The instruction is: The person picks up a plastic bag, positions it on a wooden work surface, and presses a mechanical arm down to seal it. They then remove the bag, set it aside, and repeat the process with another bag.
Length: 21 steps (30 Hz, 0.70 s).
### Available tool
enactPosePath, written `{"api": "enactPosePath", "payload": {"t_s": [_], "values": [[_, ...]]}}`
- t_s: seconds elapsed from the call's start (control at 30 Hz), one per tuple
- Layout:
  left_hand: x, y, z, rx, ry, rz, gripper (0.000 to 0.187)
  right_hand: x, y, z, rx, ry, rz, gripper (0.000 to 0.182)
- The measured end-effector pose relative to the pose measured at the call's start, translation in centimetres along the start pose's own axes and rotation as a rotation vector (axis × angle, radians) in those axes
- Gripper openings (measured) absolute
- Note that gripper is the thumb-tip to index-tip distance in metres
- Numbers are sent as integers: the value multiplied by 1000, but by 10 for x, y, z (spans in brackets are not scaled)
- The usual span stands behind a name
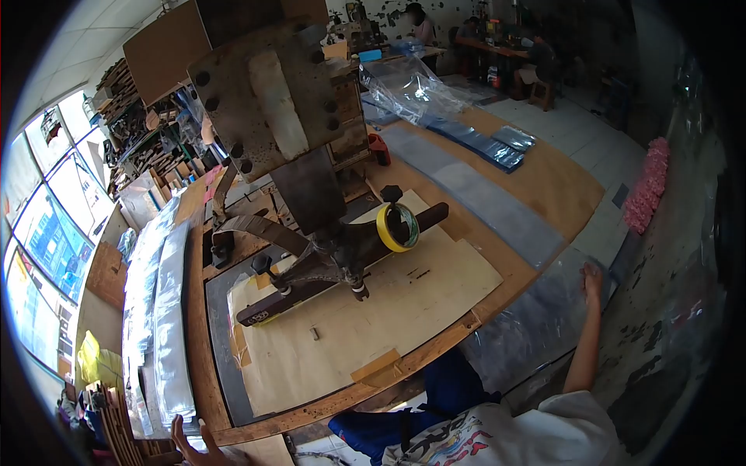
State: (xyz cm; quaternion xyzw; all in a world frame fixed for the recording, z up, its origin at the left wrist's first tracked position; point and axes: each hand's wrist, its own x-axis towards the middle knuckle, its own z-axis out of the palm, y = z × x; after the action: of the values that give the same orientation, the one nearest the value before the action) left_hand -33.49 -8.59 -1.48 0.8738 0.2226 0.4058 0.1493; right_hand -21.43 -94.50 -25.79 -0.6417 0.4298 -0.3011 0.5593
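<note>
At the lower left my left hand has its fingers apart, by the near end of a stack of shiny clear plastic sheets. Out to the right, my right hand is closed at the edge of a large clear plastic sheet hanging beside the table. Between my hands stands a heavy metal press with a dark bar across its foot. A roll of yellow tape hangs on the press knob. Beneath the bar lies a tan board with brown tape on its edge.
A long frosted plastic strip and folded blue-tinted plastic packs lie on the brown tabletop. Crumpled clear film sits farther back. A pink bundle is at the right. People sit at benches in the background.
</note>
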Motion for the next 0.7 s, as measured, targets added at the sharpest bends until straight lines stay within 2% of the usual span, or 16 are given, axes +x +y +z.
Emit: {"api": "enactPosePath", "payload": {"t_s": [0.03, 0.1, 0.13, 0.17, 0.23, 0.33, 0.43, 0.5, 0.57, 0.6, 0.7], "values": [[6, -10, 11, 174, 77, 113, 26, 8, 4, -1, 14, 1, -3, 39], [3, -102, 43, 310, -222, 0, 68, 23, 20, 4, 52, 17, 10, 37], [4, -100, 45, 271, -389, -107, 81, 27, 37, 9, 73, 33, 25, 34], [-8, -126, 62, 362, -369, -16, 84, 36, 59, 12, 93, 49, 36, 31], [-13, -117, 72, 416, -342, -33, 88, 82, 146, 7, 42, -126, -8, 22], [2, -85, 65, 410, -351, -228, 90, 56, 200, 7, -126, -280, 332, 18], [19, -77, 69, 460, -245, -254, 87, -13, 213, 22, -269, -393, 614, 20], [25, -85, 77, 481, -254, -120, 79, -33, 225, 19, -182, -696, 631, 29], [35, -110, 87, 503, -346, 9, 76, -70, 204, 31, -237, -787, 569, 33], [38, -99, 86, 491, -358, 76, 58, -92, 196, 37, -263, -833, 543, 35], [53, -93, 86, 342, -351, -65, 42, -137, 165, 57, -432, -967, 517, 39]]}}
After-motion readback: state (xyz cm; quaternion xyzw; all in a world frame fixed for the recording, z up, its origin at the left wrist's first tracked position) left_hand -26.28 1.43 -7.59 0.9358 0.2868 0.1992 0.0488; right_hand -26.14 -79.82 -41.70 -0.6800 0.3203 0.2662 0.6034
